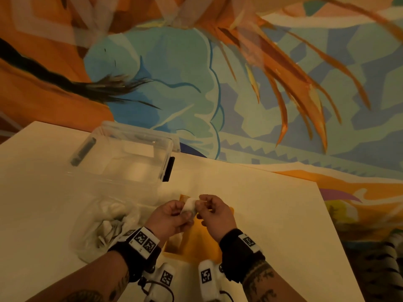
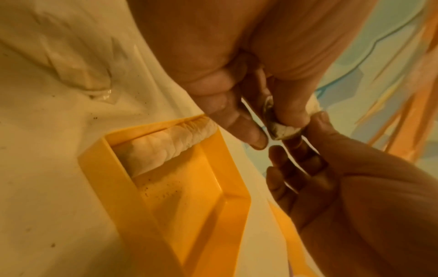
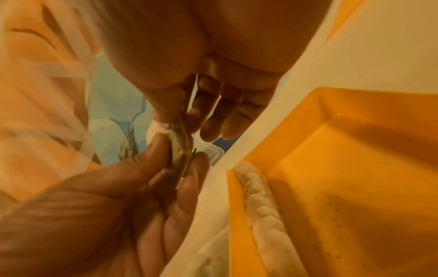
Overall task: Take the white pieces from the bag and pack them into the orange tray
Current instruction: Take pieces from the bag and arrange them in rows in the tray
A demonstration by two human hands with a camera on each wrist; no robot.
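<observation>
Both hands are raised just above the orange tray [image 1: 197,243] and hold one small white piece [image 1: 188,206] between them. My left hand [image 1: 185,211] pinches its lower end with thumb and fingers. My right hand [image 1: 201,203] pinches its upper end. The left wrist view shows the piece [image 2: 286,132] with dark marks along its edge. A row of white pieces [image 2: 170,148] lies along one wall of the tray [image 2: 213,206]. The clear bag [image 1: 102,227] with several more white pieces lies to the left of my left wrist.
An open clear plastic box [image 1: 128,158] with a black latch stands on the white table [image 1: 261,214] behind the bag. Dark specks dot the tray floor [image 3: 331,215]. A painted mural wall rises beyond the table's far edge.
</observation>
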